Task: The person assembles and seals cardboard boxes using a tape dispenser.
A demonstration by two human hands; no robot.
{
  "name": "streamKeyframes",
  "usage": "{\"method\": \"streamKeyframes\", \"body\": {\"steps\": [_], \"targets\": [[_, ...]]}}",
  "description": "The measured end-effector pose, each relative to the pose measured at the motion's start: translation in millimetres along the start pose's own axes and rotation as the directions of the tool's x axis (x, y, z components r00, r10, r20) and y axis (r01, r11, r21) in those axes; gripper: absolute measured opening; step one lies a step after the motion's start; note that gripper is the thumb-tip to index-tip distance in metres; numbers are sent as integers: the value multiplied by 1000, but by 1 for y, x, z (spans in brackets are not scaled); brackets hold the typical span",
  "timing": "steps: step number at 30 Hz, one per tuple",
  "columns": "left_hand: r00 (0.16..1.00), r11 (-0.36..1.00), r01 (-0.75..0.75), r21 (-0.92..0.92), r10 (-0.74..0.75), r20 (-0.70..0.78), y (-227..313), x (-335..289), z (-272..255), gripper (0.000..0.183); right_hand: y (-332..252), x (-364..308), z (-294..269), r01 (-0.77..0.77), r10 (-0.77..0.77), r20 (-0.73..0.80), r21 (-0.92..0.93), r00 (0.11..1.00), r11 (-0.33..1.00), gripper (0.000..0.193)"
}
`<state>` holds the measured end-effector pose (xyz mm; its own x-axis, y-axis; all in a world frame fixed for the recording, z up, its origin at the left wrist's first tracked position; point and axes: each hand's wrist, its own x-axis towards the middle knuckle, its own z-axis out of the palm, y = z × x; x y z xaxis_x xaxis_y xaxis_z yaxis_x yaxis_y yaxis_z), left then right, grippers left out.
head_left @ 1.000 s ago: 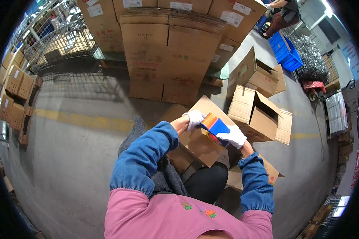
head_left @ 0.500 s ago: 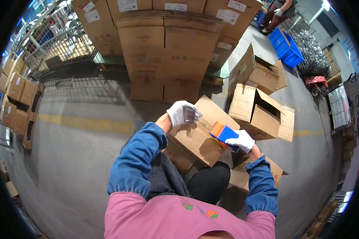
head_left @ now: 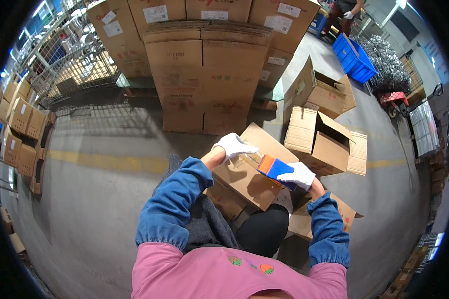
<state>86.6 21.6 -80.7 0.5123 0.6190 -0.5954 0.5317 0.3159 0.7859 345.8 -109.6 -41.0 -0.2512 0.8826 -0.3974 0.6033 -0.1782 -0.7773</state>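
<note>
In a white glove, my left hand (head_left: pixel 233 146) is over the far left side of a closed cardboard box (head_left: pixel 260 187), its fingers drawn together toward the right. What they pinch, if anything, is too small to make out. My right hand (head_left: pixel 300 176), also gloved in white, grips a blue-and-orange boxy object (head_left: pixel 276 170) above the box's right side. The orange end points to my left hand, and a thin line shows between the two. The box rests slanted in front of my knees.
Two open cardboard boxes (head_left: pixel 322 144) (head_left: pixel 318 90) stand to the right, and another box (head_left: pixel 304 219) by my right knee. Flattened cartons (head_left: pixel 204 84) lean on stacked boxes ahead. Farther right are a blue crate (head_left: pixel 354 59), a red pallet jack (head_left: pixel 393 98) and another person (head_left: pixel 345 20).
My left hand has turned, its fingers now reaching rightward with the tips together. The blue-and-orange object has shifted slightly left and tilted in my right hand.
</note>
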Motion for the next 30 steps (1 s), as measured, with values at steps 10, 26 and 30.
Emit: {"method": "streamKeyframes", "body": {"steps": [10,26,30], "targets": [[916,854,-130,504,298,-269,-15,16,-10,28,1,2,0,7,-7,-16,32,1000,999,38],[998,994,-57,93,53,44,-12,35,-57,17,0,9,2,-52,54,-21,63,998,997,42],[999,958,-44,-282,41,-19,3,21,-50,33,2,10,0,-68,68,-5,2,998,998,45]]}}
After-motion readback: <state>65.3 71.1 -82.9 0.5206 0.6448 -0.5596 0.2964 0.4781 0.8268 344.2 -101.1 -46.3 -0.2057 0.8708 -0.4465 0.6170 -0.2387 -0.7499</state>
